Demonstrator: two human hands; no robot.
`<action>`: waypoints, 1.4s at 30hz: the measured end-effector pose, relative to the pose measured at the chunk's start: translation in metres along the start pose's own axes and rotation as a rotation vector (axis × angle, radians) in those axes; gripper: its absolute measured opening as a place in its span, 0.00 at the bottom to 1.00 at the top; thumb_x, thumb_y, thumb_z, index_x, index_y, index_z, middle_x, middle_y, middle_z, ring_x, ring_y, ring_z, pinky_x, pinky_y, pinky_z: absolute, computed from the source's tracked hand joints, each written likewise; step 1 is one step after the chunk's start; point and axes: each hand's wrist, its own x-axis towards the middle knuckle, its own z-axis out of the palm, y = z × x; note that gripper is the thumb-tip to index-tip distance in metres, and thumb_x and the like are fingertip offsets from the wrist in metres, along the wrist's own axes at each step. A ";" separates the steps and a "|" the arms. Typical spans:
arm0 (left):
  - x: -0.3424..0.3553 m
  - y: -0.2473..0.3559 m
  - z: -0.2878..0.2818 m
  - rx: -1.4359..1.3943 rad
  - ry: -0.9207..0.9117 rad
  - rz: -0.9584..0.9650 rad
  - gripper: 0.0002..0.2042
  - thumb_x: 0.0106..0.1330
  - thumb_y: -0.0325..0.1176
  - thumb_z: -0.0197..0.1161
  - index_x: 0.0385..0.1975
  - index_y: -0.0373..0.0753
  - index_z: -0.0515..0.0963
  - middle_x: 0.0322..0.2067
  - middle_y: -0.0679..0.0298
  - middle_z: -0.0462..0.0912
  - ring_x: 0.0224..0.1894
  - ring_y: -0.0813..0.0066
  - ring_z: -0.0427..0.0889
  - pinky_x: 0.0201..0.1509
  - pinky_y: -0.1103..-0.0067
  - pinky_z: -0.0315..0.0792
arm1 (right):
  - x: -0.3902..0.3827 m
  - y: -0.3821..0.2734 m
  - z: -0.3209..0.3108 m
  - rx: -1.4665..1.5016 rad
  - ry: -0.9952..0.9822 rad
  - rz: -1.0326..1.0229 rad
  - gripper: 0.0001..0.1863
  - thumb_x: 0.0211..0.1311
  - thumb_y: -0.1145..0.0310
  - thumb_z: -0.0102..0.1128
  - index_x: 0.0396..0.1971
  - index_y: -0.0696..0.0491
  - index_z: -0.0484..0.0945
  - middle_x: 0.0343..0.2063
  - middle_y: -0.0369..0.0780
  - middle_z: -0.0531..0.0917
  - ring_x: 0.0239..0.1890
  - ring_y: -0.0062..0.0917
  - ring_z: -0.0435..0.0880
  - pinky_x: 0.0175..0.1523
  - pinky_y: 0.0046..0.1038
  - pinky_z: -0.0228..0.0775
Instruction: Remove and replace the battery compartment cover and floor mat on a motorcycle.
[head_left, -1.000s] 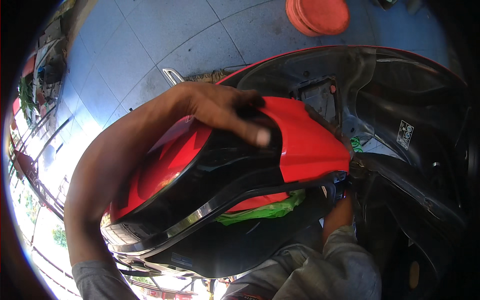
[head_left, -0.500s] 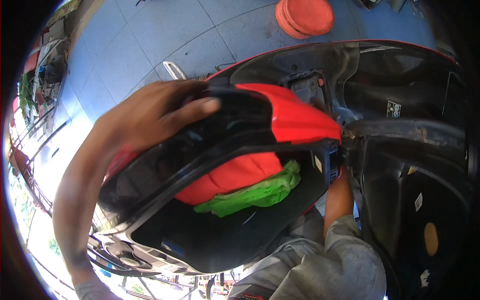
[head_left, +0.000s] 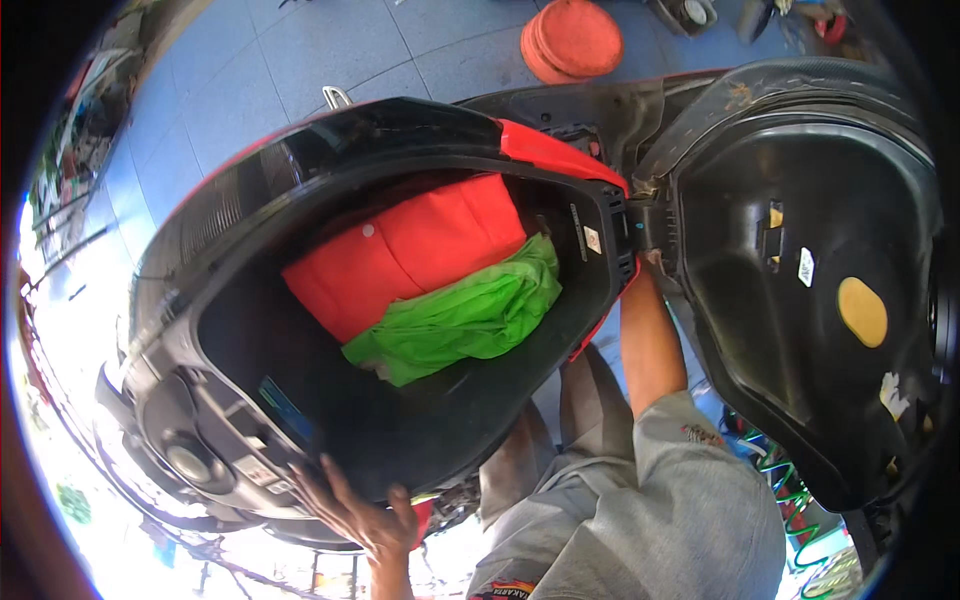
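The under-seat storage box (head_left: 460, 415) of a scooter lies in front of me with its mouth up. Inside it sit a red folded pouch or cloth (head_left: 420, 250) and a crumpled green cloth (head_left: 460, 315). My left hand (head_left: 355, 515) rests at the box's near left rim, its fingers spread and holding nothing. My right forearm (head_left: 650, 340) reaches up beneath the box's right end, beside the seat hinge (head_left: 652, 225); the hand itself is hidden there. Glossy black and red body panels (head_left: 560, 155) run along the far side of the box.
The raised black seat (head_left: 740, 330) stands at the right, its underside showing. An orange-red round stool or tub (head_left: 572, 42) is on the blue tiled floor (head_left: 330, 45) beyond. Green coiled cord (head_left: 795, 520) hangs at the lower right.
My left hand has left the far black panel and come to the near rim. The box and panels now sit more level, showing more of the interior. My right forearm stays near the hinge.
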 end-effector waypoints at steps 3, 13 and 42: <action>0.005 0.001 0.020 0.031 0.265 -0.044 0.30 0.70 0.53 0.46 0.59 0.31 0.69 0.64 0.38 0.61 0.67 0.38 0.58 0.67 0.52 0.55 | 0.012 0.009 -0.012 0.008 -0.037 0.048 0.26 0.64 0.50 0.50 0.51 0.56 0.76 0.54 0.44 0.77 0.56 0.34 0.76 0.62 0.40 0.67; 0.003 -0.002 0.040 -0.063 0.579 0.062 0.15 0.64 0.39 0.58 0.41 0.34 0.82 0.59 0.43 0.71 0.60 0.45 0.70 0.64 0.61 0.60 | 0.015 0.016 -0.028 0.127 -0.165 0.236 0.25 0.64 0.50 0.51 0.49 0.55 0.77 0.52 0.43 0.78 0.54 0.32 0.77 0.61 0.39 0.69; 0.012 0.180 0.153 0.289 0.861 0.367 0.19 0.53 0.47 0.70 0.22 0.33 0.79 0.29 0.50 0.81 0.33 0.53 0.82 0.38 0.62 0.74 | -0.033 0.063 0.040 -1.148 -0.534 -1.023 0.82 0.28 0.43 0.82 0.68 0.61 0.23 0.69 0.53 0.45 0.71 0.43 0.50 0.73 0.40 0.46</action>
